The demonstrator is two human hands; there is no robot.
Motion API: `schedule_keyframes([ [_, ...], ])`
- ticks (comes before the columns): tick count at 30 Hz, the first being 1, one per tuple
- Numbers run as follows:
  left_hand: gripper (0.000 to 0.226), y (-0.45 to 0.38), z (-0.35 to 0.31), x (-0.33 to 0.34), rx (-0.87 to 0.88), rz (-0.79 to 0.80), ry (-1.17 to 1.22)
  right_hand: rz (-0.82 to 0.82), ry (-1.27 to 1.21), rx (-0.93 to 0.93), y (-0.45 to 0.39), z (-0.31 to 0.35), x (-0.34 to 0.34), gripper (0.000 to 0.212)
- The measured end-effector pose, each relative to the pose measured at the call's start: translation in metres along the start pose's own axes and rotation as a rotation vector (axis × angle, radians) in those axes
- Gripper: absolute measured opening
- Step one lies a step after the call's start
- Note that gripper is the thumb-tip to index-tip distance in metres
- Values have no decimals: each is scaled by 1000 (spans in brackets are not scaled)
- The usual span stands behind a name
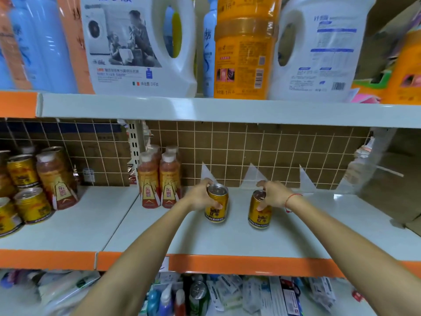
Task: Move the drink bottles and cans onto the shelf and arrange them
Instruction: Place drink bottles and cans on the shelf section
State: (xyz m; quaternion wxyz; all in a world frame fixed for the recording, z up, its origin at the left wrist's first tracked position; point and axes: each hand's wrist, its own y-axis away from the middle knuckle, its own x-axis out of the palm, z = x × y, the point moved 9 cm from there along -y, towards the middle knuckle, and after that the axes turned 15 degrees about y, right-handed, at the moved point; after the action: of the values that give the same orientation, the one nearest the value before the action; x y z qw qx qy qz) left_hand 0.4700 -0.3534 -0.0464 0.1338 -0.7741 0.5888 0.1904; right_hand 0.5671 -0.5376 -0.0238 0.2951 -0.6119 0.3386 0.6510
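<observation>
At the far left of the frame, gold cans (pixel 22 172) are sitting stacked beside a brown drink bottle (pixel 57 179) on the neighbouring bay, probably stock already grouped by kind. Left of centre, four brown bottles (pixel 159 179) are standing upright in a tight block against the tiled back wall (pixel 262 151), leaving the front of the shelf (pixel 227 238) free.

In the middle, the left hand (pixel 198 198) is gripping a gold can (pixel 216 202), fingers curled round its upper body, the can upright and apparently resting on the shelf just right of the bottles. Right of centre, the right hand (pixel 273 195) is pinching a second can (pixel 259 208) from above at its rim and side; it is tilting slightly, so whether its base is fully down I cannot tell. The two cans are standing apart, seemingly being set in one row.
</observation>
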Motion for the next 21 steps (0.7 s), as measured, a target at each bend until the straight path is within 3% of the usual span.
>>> schedule_keyframes([
  [6,72,-14,-3,22,-6,-5,20,-19,1,7,-13,-12,5,63],
  [21,74,-51,6,56,-6,-91,68,-89,-50,-81,-42,-29,21,58],
])
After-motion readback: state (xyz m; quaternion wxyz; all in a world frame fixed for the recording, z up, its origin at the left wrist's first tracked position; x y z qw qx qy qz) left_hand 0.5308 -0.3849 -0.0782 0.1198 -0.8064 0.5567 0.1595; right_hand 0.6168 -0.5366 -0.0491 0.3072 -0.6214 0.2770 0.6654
